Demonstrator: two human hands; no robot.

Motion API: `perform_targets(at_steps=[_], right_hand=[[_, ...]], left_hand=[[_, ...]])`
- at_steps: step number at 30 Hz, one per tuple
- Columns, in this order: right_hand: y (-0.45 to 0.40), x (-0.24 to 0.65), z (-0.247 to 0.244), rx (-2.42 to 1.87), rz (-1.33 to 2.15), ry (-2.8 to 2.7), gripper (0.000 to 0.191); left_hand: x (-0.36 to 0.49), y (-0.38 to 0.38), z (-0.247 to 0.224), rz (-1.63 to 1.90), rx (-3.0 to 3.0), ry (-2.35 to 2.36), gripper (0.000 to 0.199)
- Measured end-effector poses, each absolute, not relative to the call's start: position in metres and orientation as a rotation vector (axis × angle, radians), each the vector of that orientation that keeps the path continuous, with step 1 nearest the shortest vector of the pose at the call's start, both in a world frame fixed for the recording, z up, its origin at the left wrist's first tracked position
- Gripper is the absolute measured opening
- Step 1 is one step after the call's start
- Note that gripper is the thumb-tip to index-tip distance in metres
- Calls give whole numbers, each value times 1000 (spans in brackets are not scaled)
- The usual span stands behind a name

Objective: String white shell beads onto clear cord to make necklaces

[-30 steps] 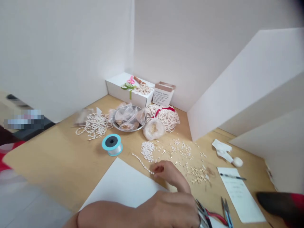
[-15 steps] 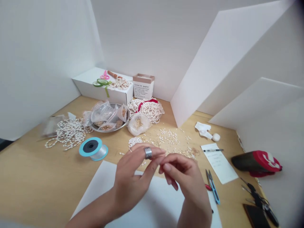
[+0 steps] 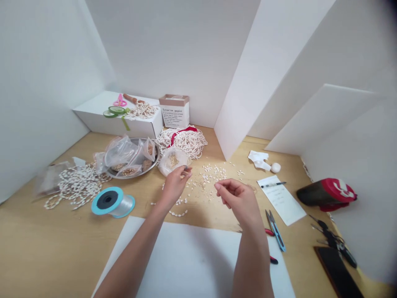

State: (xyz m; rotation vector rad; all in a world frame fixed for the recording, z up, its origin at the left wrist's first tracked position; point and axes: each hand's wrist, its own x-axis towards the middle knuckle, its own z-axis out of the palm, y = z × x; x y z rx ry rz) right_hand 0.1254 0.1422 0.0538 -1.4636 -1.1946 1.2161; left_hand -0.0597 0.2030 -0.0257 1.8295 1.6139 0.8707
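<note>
At the front edge of the worktop [image 3: 56, 244], past one white sheet [image 3: 186, 260], the left hand [image 3: 175, 185] and right hand [image 3: 238, 199] hang over scattered loose shell beads [image 3: 214, 171], fingertips lightly pinched; whether either holds a bead cannot be told. One short bead strand [image 3: 178, 213] lies below the left hand, one clear bag of beads [image 3: 173, 161] just beyond it.

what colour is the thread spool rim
The spool rim is light blue, best seen in the head view.
</note>
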Motion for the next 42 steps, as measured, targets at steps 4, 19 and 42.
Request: perform_targets(at_steps=[4, 19, 42], right_hand=[[140, 145, 57, -1480, 1142, -1156, 24], [139, 160, 59, -1482, 1098, -1102, 26], [157, 112, 31, -1424, 1233, -1279, 20]], left_hand=[[-65, 217, -70, 686, 1935, 1805, 14], [-64, 227, -94, 639, 2119, 2009, 15], [-71, 229, -82, 1091, 1582, 1680, 18]])
